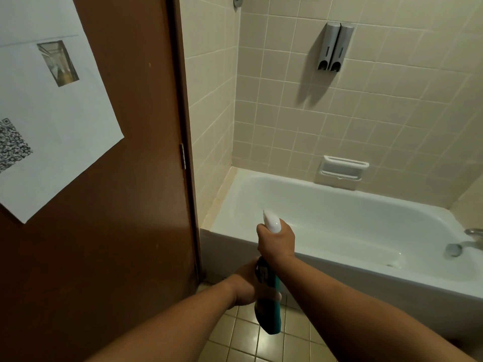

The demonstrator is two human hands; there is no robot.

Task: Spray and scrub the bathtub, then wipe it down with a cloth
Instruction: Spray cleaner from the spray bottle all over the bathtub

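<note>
The right hand (pixel 275 242) is closed around the white spray head (pixel 271 222) of a teal bottle (pixel 273 317), its fingers curled over the head so that only the pointed tip shows above them. The left hand (pixel 245 286) grips the body of the bottle lower down, with the fingers wrapped around it. The bottle is tilted and held in the air over the tiled floor (pixel 235 343), just in front of the near rim of the white tub (pixel 366 267), at its left end; the tip points toward the inside of the tub. A faucet (pixel 473 235) is at the right end of the tub. On the tiled wall behind are a soap dish (pixel 342 169) and two grey dispensers (pixel 334 47). To the left stands a brown door (pixel 130 178) with a paper (pixel 52 126) on it.
</note>
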